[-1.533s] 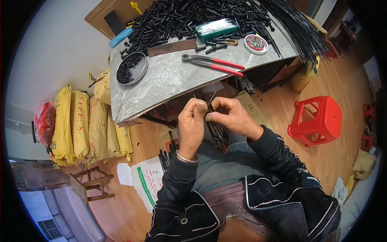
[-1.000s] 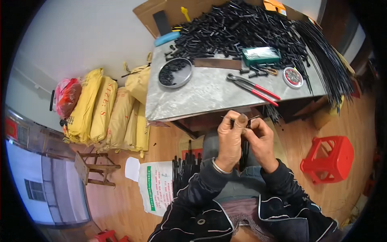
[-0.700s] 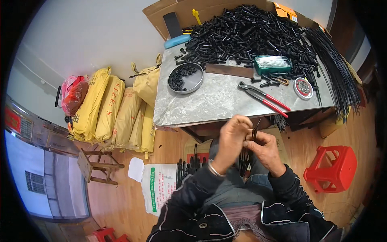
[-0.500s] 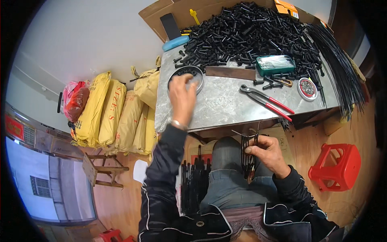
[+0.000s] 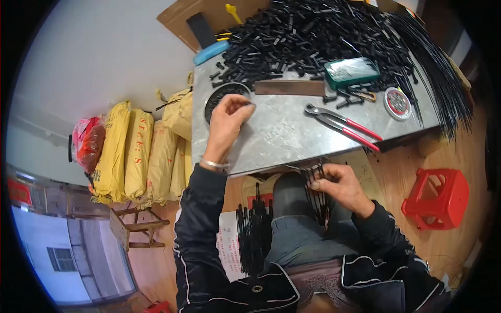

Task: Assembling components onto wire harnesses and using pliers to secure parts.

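My left hand (image 5: 225,124) is over the near side of a round dish (image 5: 214,98) of small black pieces. Its thumb and fingers are pinched together; a small dark speck shows at the tips, too small to name. Above my lap, my right hand (image 5: 344,189) grips a bundle of thin black strips (image 5: 316,202), hanging downward between thumb and fingers. Thin wire ends stick out at the bundle's top. More dark strips (image 5: 253,235) lie in a stack beside my left thigh.
Black bolt-like parts (image 5: 308,41) heap on the grey table (image 5: 276,141). Nearer lie a brown bar (image 5: 289,87), red-handled pliers (image 5: 344,128), a green box (image 5: 350,78) of pins and a small tub (image 5: 397,103). Yellow sacks (image 5: 138,151) stand left, a red stool (image 5: 437,199) right.
My left hand has gone from spread fingers over the dish to a pinch at its near side. The right hand keeps its bundle. The whole view has shifted slightly.
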